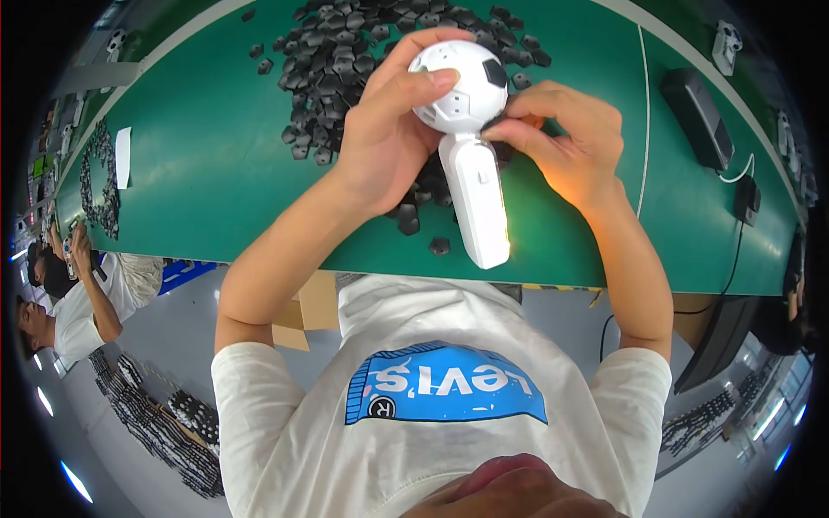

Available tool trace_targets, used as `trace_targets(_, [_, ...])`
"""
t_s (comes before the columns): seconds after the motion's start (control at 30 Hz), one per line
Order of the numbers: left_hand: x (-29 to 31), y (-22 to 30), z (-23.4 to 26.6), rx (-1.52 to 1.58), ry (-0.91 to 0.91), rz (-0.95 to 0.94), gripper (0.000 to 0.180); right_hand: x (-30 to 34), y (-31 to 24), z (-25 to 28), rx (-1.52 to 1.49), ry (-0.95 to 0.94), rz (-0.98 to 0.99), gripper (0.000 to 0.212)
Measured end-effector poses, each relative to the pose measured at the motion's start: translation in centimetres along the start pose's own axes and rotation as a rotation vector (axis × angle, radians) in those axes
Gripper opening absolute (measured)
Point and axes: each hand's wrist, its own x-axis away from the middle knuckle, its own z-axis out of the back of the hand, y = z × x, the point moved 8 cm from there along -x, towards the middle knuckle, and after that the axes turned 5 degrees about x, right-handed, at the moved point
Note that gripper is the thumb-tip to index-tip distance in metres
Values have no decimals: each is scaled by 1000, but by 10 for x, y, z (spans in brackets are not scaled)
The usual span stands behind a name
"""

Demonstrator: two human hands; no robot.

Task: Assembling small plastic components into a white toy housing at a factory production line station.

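Note:
A white soccer-ball-shaped device with a handle, like a handheld fan or lamp, is held over the green table; its ball head [451, 97] has one black pentagon in place at the right and bare white recesses elsewhere. My left hand [384, 121] wraps the ball from the left, its thumb across the front. The white handle [477, 203] points down toward me, with a yellowish glow along its right edge. Against the ball's lower right, my right hand [566, 134] has thumb and forefinger closed together; what lies between them is hidden. Loose black pentagon pieces [332, 73] lie piled behind and beneath.
The green table [207, 155] carries a second strip of black pieces [99, 186] at the far left, beside a white paper strip [123, 158]. At right stand a black box-shaped device [696, 119] and an adapter with cables [747, 203]. Co-workers [86, 302] sit left.

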Motion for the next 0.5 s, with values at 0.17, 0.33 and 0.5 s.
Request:
trace_targets(0.17, [-7,3,0,-38,-10,-15,57,-2,-9,3,97,40,193,23])
trace_targets(0.33, [-3,3,-1,111,36,19,56,0,-10,1,111,32,219,23])
trace_targets(0.5, [-1,4,-3,157,78,62,54,4,-7,-1,80,0,239,24])
